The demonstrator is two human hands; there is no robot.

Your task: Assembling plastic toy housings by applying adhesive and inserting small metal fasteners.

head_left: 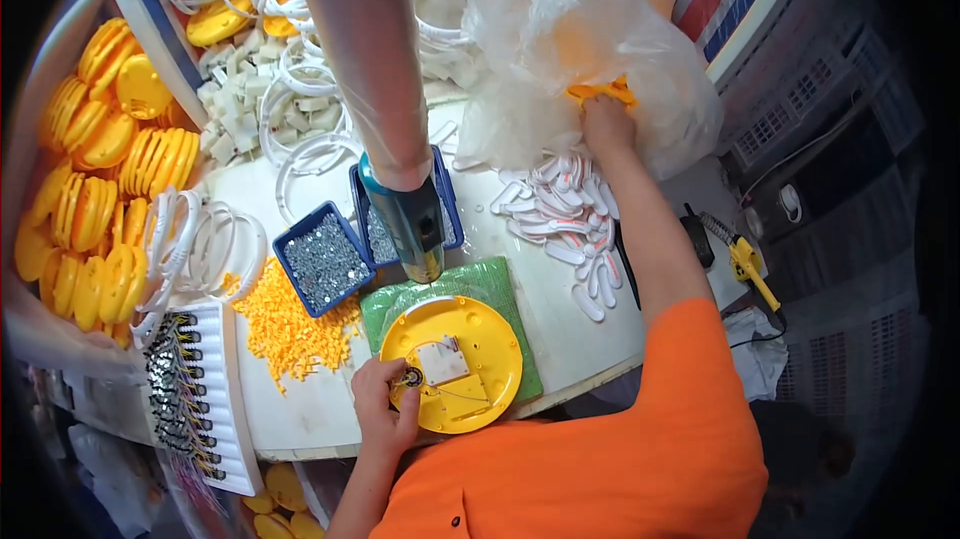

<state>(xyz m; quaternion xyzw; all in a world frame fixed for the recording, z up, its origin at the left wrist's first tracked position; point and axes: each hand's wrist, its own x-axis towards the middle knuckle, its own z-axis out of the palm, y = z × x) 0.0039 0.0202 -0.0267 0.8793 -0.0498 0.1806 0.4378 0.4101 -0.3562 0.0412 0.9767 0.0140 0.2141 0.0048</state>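
Note:
A round yellow plastic disc (470, 379) lies open side up on a green mat (500, 289) at the table's near edge, with a small white circuit board (443, 359) inside it. My left hand (383, 407) rests at the disc's left rim and pinches a small round dark part (411, 376) wired to the board. My right hand (605, 122) reaches far across the table into a big clear plastic bag (560, 29) and grips a yellow plastic piece (600, 92) there.
A teal and yellow power screwdriver (412, 224) hangs over two blue trays of screws (322, 264). Small yellow parts (285, 324), white rings (215, 239), white clips (575, 219), stacked yellow discs (95, 189) and a board of wired parts (185, 389) surround the mat.

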